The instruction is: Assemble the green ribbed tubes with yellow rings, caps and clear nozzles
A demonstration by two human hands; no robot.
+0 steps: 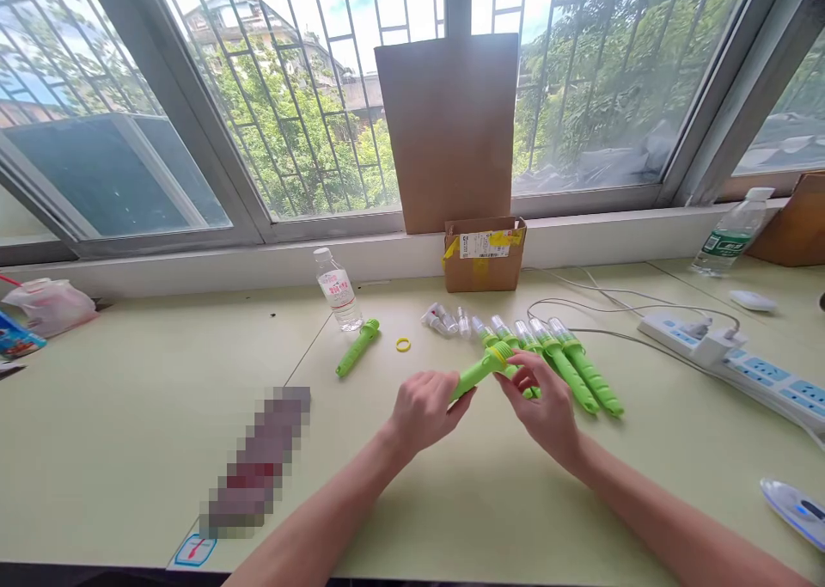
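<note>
My left hand is wrapped round a green plastic handle, which tilts up to the right. Its far end is threaded, and a yellow ring sits around it. My right hand has its fingers closed at that ringed end; the exact fingertip contact is partly hidden. Behind and right of my hands, several green handles with clear caps lie side by side. Another green handle, without a clear cap, lies to the left. A loose yellow ring is on the table near it.
Clear plastic pieces lie behind the handles. A water bottle and a small cardboard box stand near the window. On the right are a power strip with cables, another bottle and a white-blue device.
</note>
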